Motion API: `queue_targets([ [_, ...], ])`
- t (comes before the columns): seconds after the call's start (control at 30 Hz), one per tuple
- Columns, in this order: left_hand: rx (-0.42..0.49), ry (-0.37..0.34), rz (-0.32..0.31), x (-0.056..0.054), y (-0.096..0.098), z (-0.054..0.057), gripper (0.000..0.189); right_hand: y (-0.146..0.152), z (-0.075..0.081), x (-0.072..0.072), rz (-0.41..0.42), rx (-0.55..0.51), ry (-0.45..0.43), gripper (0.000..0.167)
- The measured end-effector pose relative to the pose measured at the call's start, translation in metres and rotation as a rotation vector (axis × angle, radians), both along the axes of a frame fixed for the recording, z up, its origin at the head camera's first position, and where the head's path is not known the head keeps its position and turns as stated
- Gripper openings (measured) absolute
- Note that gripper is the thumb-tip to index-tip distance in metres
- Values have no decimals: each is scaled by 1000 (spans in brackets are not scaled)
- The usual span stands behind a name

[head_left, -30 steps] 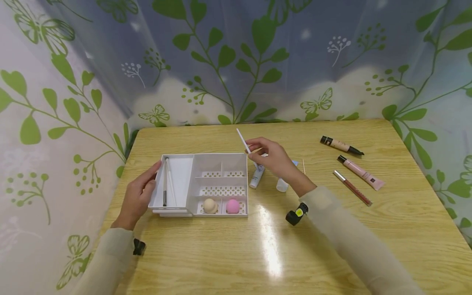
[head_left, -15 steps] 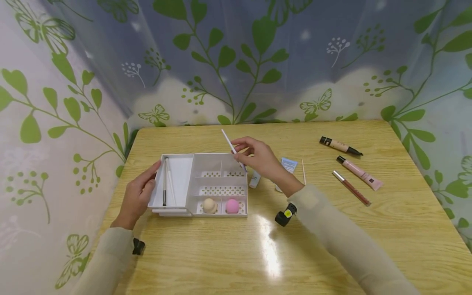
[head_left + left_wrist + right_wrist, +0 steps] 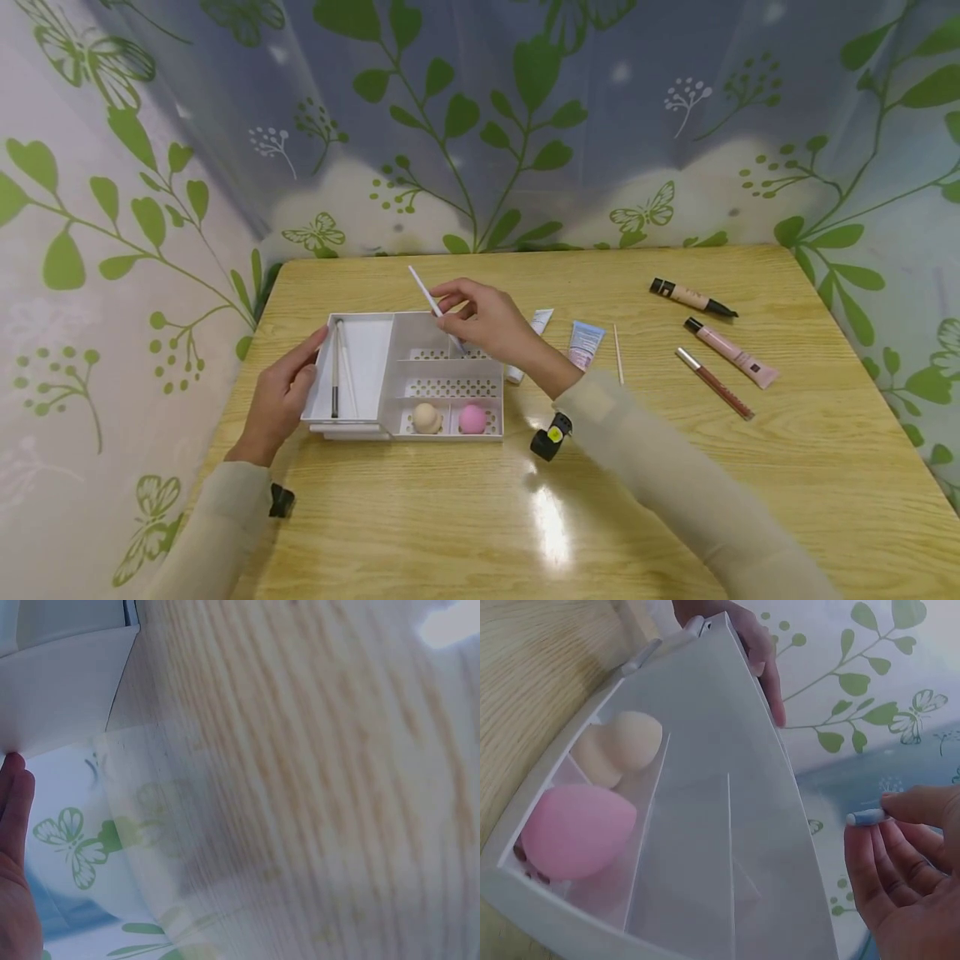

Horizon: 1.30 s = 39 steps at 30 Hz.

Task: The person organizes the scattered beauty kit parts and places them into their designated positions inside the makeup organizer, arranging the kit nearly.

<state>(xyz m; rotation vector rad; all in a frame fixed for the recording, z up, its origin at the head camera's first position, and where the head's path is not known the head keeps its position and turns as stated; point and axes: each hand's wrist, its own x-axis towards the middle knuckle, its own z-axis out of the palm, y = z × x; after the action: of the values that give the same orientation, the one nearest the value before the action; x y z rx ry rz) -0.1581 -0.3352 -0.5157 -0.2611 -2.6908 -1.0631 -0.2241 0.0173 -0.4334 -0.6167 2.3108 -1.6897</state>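
Observation:
A white organizer box [image 3: 375, 358] stands on the table, with a long left compartment and smaller perforated ones on the right. My left hand [image 3: 273, 404] rests against its left side, fingers straight along the outer wall. In my right hand [image 3: 491, 325], thumb and fingers pinch a thin white stick [image 3: 421, 287], resembling a makeup brush handle. It slants over the back compartments, its lower end overlapping them. Two thin makeup brushes, a dark one [image 3: 335, 375] and a white one [image 3: 347, 362], lie in the left compartment. A beige makeup sponge [image 3: 634, 741] and a pink makeup sponge [image 3: 581, 831] occupy the front compartments.
Right of the box lie a white tube [image 3: 542, 320], a blue-and-white tube [image 3: 587, 343] and a thin wooden stick [image 3: 618, 354]. Farther right are a black-capped beige tube [image 3: 692, 297], a pink tube [image 3: 732, 352] and a lip gloss [image 3: 714, 383]. Patterned curtains border the table.
My right hand has carried the thin white stick leftward, from beside the box to above its back compartments, uncovering the tubes behind it. My left hand has stayed at the box's side.

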Motion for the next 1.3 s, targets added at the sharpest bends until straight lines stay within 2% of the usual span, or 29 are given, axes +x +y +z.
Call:
queue_targets([
  [0.2, -3, 4, -3, 0, 0, 0, 55, -21, 2, 4, 43, 0, -29, 43],
  [0.67, 0, 9, -6, -1, -1, -1, 55, -57, -7, 13, 112, -28, -85, 49],
  [1.3, 13, 2, -7, -1, -2, -2, 56, -86, -11, 17, 85, 14, -134, 51],
])
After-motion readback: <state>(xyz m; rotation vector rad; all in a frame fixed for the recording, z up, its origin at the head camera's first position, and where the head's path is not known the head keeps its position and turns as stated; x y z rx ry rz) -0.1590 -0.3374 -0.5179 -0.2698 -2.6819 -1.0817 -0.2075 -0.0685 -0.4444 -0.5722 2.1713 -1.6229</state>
